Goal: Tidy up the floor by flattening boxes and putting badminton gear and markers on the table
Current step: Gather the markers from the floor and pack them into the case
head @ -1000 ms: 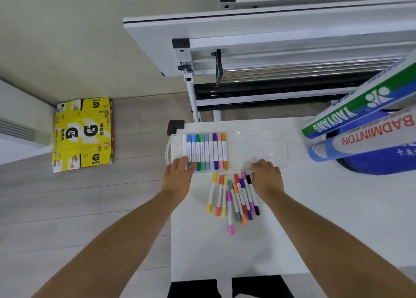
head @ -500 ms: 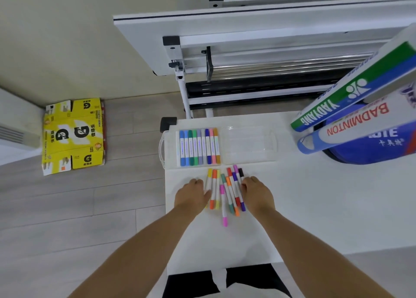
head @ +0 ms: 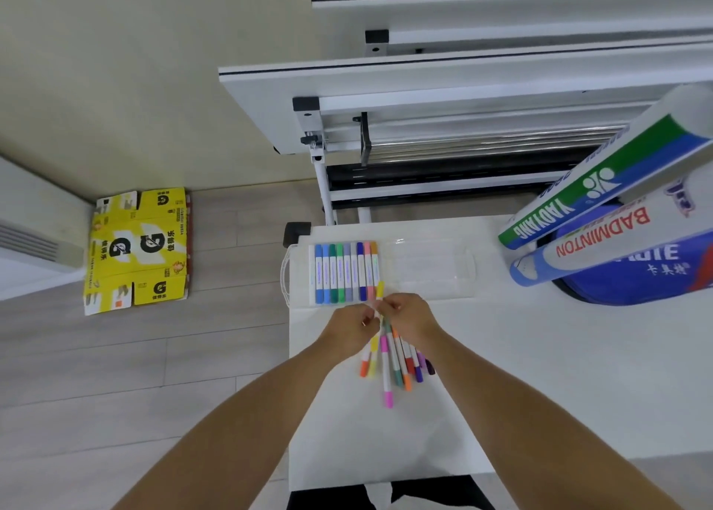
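Both hands meet over loose markers (head: 393, 363) on white table (head: 540, 374); left hand (head: 352, 326) and right hand (head: 409, 316) curl fingers round bundle's upper ends, yellow tip poking out above; clear case (head: 428, 270) just beyond, stowed markers (head: 343, 274) filling its left half; flattened yellow box (head: 141, 249) on floor (head: 115, 374), well left; shuttlecock tubes (head: 602, 193) at table's right
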`<state>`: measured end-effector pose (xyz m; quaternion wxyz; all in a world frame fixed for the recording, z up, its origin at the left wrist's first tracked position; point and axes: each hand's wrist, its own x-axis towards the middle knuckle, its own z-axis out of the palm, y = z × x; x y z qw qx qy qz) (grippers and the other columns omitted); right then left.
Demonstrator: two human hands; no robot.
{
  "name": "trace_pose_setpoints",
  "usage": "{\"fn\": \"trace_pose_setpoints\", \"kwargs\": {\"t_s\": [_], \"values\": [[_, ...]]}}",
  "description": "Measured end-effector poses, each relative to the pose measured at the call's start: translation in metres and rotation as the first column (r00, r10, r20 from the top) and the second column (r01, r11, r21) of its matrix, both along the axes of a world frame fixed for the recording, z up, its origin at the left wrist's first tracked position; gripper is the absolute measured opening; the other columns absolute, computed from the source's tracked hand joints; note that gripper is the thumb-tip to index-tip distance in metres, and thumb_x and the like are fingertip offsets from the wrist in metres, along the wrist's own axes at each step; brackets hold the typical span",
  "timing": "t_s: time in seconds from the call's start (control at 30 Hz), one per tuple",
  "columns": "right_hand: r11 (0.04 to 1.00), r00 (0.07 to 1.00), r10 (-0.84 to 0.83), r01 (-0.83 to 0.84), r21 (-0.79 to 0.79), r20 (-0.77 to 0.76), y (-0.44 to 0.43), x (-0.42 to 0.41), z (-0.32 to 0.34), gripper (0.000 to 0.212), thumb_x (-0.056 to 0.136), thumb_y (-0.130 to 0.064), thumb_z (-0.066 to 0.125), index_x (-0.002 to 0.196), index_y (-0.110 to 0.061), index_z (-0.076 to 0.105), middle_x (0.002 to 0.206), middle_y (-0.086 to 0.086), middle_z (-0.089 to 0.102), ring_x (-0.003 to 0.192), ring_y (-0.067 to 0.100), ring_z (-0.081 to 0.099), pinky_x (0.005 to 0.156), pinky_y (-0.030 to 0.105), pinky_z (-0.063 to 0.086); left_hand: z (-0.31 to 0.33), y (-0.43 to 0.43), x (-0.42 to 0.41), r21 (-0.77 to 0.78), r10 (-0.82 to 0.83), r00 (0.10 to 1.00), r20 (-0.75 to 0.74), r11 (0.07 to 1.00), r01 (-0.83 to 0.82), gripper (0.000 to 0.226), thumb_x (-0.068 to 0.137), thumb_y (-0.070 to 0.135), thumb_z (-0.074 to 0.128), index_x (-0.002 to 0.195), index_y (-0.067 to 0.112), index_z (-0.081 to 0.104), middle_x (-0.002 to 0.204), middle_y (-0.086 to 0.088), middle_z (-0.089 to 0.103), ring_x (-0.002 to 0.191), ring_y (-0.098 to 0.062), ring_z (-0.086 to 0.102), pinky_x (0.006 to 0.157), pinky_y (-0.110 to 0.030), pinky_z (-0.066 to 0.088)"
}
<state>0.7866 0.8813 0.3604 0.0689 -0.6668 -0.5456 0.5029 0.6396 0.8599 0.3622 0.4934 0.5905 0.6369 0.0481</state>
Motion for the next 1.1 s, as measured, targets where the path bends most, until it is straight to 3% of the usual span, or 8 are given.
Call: {"fn": "trace_pose_setpoints", "kwargs": {"t_s": [0.13, 0.2, 0.27, 0.33, 0.4, 0.47, 0.77, 1.1], "values": [[0.996, 0.996, -0.084, 0.083, -0.025, -0.016, 0.021, 0.004, 0.009, 0.032, 0.094, -0.039, 0.058, 0.079, -0.012, 0.069, 0.080, 0.006, 0.068, 0.079, 0.024, 0.065, 0.078, 0.034, 0.052, 0.003, 0.017, -0.004, 0.088, -0.045, 0.999, 0.002, 0.995, 0.045, 0.025, 0.100, 0.025, 0.052, 0.102, 0.010, 0.072, 0.096, -0.004, 0.069, 0.093, -0.020, 0.063, 0.082, -0.027, 0.051], [0.997, 0.996, -0.071, 0.071, 0.013, 0.060, 0.034, 0.009, 0.007, 0.029, 0.097, -0.035, 0.054, 0.081, -0.013, 0.064, 0.081, 0.004, 0.065, 0.081, 0.022, 0.063, 0.076, 0.031, 0.048, -0.004, 0.029, -0.012, 0.236, -0.117, 0.973, -0.198, 0.958, 0.163, 0.028, 0.099, 0.031, 0.052, 0.121, 0.018, 0.065, 0.121, -0.002, 0.063, 0.115, -0.021, 0.054, 0.097, -0.031, 0.047], [0.995, 0.988, -0.091, 0.087, 0.039, 0.124, 0.050, 0.013, 0.001, 0.028, 0.099, -0.034, 0.052, 0.081, -0.014, 0.060, 0.079, 0.002, 0.062, 0.079, 0.019, 0.061, 0.074, 0.026, 0.041, -0.011, 0.040, -0.024, 0.257, -0.175, 0.890, -0.421, 0.918, 0.302, 0.048, 0.099, 0.041, 0.050, 0.144, 0.027, 0.043, 0.152, -0.003, 0.038, 0.142, -0.027, 0.029, 0.114, -0.042, 0.032], [0.992, 0.983, -0.124, 0.120, 0.042, 0.134, 0.064, 0.015, -0.007, 0.027, 0.099, -0.032, 0.054, 0.078, -0.015, 0.058, 0.075, 0.000, 0.060, 0.072, 0.015, 0.059, 0.067, 0.022, 0.040, -0.022, 0.050, -0.034, 0.164, -0.250, 0.804, -0.540, 0.905, 0.392, 0.066, 0.099, 0.053, 0.044, 0.155, 0.036, 0.013, 0.166, -0.004, -0.001, 0.151, -0.032, -0.005, 0.120, -0.051, 0.011], [0.991, 0.979, -0.126, 0.117, 0.065, 0.158, 0.077, 0.014, -0.014, 0.026, 0.099, -0.030, 0.054, 0.076, -0.016, 0.056, 0.071, -0.002, 0.057, 0.067, 0.011, 0.056, 0.059, 0.019, 0.036, -0.036, 0.055, -0.041, 0.068, -0.326, 0.747, -0.579, 0.894, 0.443, 0.075, 0.097, 0.061, 0.038, 0.154, 0.041, -0.006, 0.161, -0.003, -0.025, 0.146, -0.030, -0.026, 0.119, -0.055, -0.001], [0.992, 0.978, -0.104, 0.090, 0.086, 0.181, 0.088, 0.010, -0.025, 0.026, 0.098, -0.030, 0.054, 0.077, -0.015, 0.057, 0.070, -0.002, 0.057, 0.068, 0.012, 0.056, 0.059, 0.019, 0.036, -0.048, 0.054, -0.044, 0.039, -0.351, 0.747, -0.565, 0.893, 0.449, 0.077, 0.097, 0.062, 0.037, 0.153, 0.043, -0.012, 0.160, -0.003, -0.030, 0.144, -0.029, -0.031, 0.118, -0.054, -0.005], [0.997, 0.963, -0.055, 0.037, 0.072, 0.263, 0.089, 0.003, -0.044, 0.020, 0.095, -0.023, 0.060, 0.086, -0.008, 0.068, 0.077, 0.001, 0.064, 0.071, 0.014, 0.060, 0.070, 0.022, 0.046, -0.058, 0.053, -0.048, 0.065, -0.329, 0.779, -0.534, 0.902, 0.426, 0.078, 0.097, 0.059, 0.042, 0.153, 0.044, -0.010, 0.161, -0.002, -0.029, 0.145, -0.028, -0.030, 0.121, -0.054, -0.001], [0.998, 0.915, -0.058, 0.042, 0.049, 0.399, 0.077, 0.002, -0.047, 0.026, 0.094, -0.037, 0.060, 0.089, -0.014, 0.069, 0.082, 0.001, 0.069, 0.074, 0.017, 0.065, 0.070, 0.026, 0.052, -0.057, 0.054, -0.046, 0.073, -0.320, 0.780, -0.538, 0.904, 0.422, 0.077, 0.097, 0.058, 0.042, 0.154, 0.044, -0.007, 0.161, -0.003, -0.026, 0.146, -0.029, -0.028, 0.121, -0.055, 0.003]]}}
